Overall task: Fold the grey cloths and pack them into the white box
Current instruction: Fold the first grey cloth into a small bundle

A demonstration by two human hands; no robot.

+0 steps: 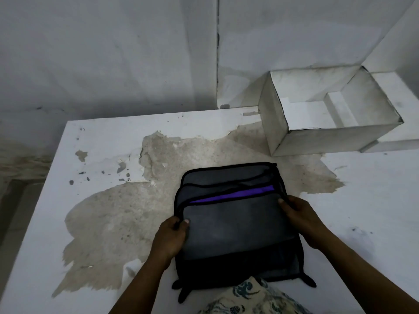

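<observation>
Pinching the stack of grey cloths [233, 227] at both sides, I have my left hand [171, 236] curled round its left edge, thumb on top and the other fingers tucked underneath. My right hand [301, 220] grips the right edge the same way, a little farther from me. Between my fingers the top cloth lies flat and square, edged with black piping. Just beyond my thumbs a purple strip [233, 196] shows in the gap between two layers, and past it more grey layers step back, each bordered in black. Nearer to me than my hands, the stack's corners poke out in black points beside my patterned clothing [249, 295]. The whole stack rests on the table [102, 141], whose white coating has peeled away in a worn patch [136, 211] spreading out to the left of my left hand and beyond the cloths. Well beyond my right hand stands the white box [328, 137], open at the top, its pale inside showing, with the wall [90, 53] behind it.
</observation>
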